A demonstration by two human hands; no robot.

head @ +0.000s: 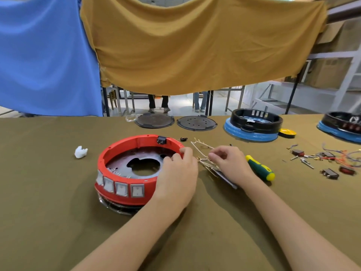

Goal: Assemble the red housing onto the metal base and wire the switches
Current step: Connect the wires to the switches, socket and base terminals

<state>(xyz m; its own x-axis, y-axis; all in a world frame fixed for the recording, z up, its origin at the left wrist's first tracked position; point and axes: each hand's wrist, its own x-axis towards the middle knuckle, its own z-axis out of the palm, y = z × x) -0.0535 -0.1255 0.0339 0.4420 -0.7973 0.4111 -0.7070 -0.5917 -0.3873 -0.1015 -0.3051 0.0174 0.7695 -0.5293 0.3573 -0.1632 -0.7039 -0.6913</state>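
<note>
The red housing (121, 153) sits on the metal base (117, 209), ring side up, with a perforated metal plate inside it. Several clear rocker switches (121, 188) line its front wall, and a black socket (161, 140) sits at its back rim. My left hand (176, 177) grips the housing's right rim, fingers curled over the edge. To its right, my right hand (227, 163) pinches a bundle of pale wires (201, 151) that trails across the cloth between both hands.
A green and yellow screwdriver (260, 169) lies right of my right hand. Loose switches and coloured wires (332, 161) are scattered at the right. Two dark round plates (154, 120), two black and blue housings (254, 124) and a white wad (80, 152) also rest on the olive cloth.
</note>
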